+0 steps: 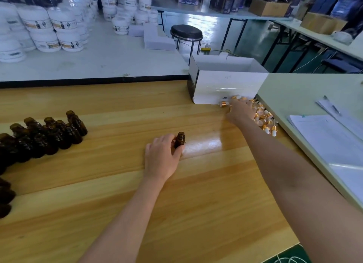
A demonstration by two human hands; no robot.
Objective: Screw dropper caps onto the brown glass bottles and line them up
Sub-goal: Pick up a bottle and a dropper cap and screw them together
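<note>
My left hand (162,154) grips one uncapped brown glass bottle (180,139), upright on the wooden table (117,203) near its middle. My right hand (240,111) reaches far right into a pile of gold-collared dropper caps with white bulbs (265,120); its fingers rest among them, and one cap (224,104) lies at the fingertips. Whether the fingers grip it I cannot tell. Several more open brown bottles (49,133) stand clustered at the left, with others at the left edge (5,196).
A white cardboard box (225,86) stands just behind the cap pile. A pale green table (290,90) with papers (330,143) and a pen (332,105) adjoins on the right. White tubs (49,33) crowd the far table; a black stool (186,34) stands behind.
</note>
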